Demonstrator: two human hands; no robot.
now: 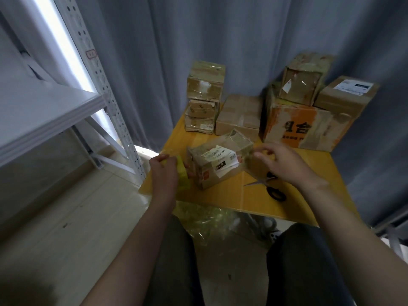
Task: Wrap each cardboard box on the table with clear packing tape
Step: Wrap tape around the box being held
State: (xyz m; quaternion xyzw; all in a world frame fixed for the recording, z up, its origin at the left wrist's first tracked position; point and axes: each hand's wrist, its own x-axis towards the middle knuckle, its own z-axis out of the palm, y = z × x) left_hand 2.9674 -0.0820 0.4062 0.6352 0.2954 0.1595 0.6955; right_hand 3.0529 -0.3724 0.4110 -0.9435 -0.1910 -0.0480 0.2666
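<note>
In the head view, the small, rectangular cardboard box (217,166) with white paper labels lies on the yellow worktop (309,208) between the hands, the left hand (163,171) gripping a yellowish tape roll (183,174) at its left end, the right hand (281,162) pinching glossy clear tape (248,159) at its right end, over black-handled scissors (274,192).

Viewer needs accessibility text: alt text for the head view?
A seated person tapes a small labelled cardboard box on a yellow table: left hand grips a yellow tape roll beside it, right hand pinches clear tape at its other end. Scissors lie near the right hand; more boxes are stacked behind.
</note>
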